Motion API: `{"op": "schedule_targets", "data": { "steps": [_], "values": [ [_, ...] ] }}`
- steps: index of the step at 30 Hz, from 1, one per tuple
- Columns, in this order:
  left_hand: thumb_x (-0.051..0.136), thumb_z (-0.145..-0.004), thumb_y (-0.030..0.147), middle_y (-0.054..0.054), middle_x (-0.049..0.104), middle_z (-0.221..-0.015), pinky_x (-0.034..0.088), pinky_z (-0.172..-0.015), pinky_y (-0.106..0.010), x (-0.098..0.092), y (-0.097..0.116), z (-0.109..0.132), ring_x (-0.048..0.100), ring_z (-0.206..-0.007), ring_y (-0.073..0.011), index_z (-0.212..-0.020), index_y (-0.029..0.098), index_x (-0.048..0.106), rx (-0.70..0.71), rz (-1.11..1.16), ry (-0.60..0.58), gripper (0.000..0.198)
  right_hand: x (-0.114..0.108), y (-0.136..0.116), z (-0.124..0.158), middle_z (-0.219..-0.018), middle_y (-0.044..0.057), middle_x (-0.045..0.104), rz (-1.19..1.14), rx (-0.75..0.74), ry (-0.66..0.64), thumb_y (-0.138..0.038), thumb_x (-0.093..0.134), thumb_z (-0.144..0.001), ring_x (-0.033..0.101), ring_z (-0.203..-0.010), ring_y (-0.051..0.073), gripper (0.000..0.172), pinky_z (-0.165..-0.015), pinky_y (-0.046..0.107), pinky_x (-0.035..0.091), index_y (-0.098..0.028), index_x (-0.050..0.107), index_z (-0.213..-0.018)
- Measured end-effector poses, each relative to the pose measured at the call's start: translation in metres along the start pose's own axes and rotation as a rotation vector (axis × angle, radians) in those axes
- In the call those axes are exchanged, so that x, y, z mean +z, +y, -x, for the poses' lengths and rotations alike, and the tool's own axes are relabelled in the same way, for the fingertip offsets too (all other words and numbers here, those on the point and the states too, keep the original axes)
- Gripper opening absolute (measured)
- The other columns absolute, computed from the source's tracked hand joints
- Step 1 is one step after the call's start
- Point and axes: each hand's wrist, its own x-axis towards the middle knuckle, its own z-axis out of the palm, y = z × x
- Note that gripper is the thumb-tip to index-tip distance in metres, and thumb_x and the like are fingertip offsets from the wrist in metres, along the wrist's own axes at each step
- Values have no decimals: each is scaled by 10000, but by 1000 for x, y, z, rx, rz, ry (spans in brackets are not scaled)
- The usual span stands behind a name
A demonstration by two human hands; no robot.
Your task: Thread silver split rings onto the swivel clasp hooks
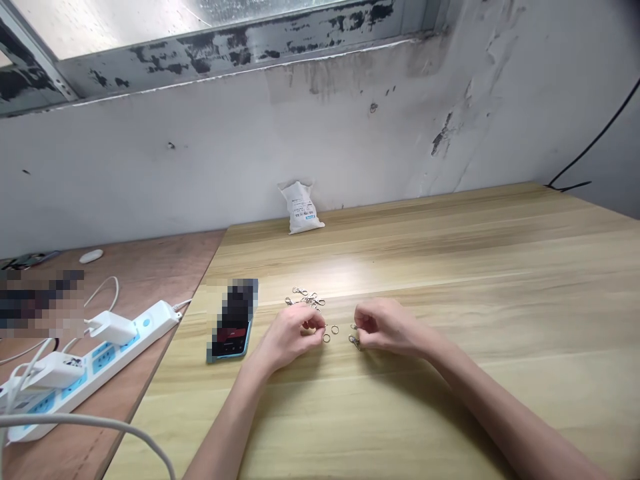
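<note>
Wood-grain surface (475, 267), marked wall (225, 153) behind. R hand (384, 325): grip pinching a metal clasp (355, 342). L hand (295, 333): grip pressed tog., can't tell on what; 2 loose rings (335, 333) just beside it, on surface. Clasp pile (314, 300) just past L hand; phone (236, 343) further L.

Light from the window (125, 23) leaves glare and soft shadows on the tabletop (425, 267).

phone (233, 341) left of rings (335, 330)
</note>
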Motion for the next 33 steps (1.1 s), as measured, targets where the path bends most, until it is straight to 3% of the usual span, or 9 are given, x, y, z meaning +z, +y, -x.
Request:
{"op": "schedule_targets", "data": {
  "steps": [10,17,23,28,33],
  "values": [
    [603,-898,204,-39,681,-831,492,-700,-264,0,3,-3,599,-766,-140,-898,192,719,73,141,33,117,27,-7,-7,-658,-32,565,-503,-60,54,-165,566,-817,484,-564,92,30,-528,214,382,-188,573,-799],
    [679,-851,239,-36,679,-805,483,-699,-265,1,3,-3,596,-775,-150,-784,186,714,36,181,33,92,25,-15,-6,-800,30,695,-719,11,71,-228,607,-843,651,-765,155,41,-724,292,511,-188,601,-848],
    [649,-876,209,-27,702,-777,456,-688,-257,-1,3,-4,612,-741,-141,-833,193,735,25,175,4,98,23,-20,-5,-859,31,712,-758,7,72,-230,606,-869,680,-782,153,47,-702,281,530,-192,605,-897],
    [633,-877,184,-26,723,-797,460,-701,-253,0,2,-4,620,-739,-135,-862,192,732,25,176,55,101,23,-20,-6,-897,50,737,-789,-16,52,-257,597,-902,693,-824,167,306,-745,329,566,-212,600,-1205],
    [656,-858,197,-14,705,-746,467,-674,-237,1,1,-3,611,-687,-123,-796,184,720,-11,203,23,90,24,-23,-8,-927,52,743,-743,-64,108,-286,636,-891,685,-797,149,153,-702,283,567,-200,709,-994]
  ]
}}
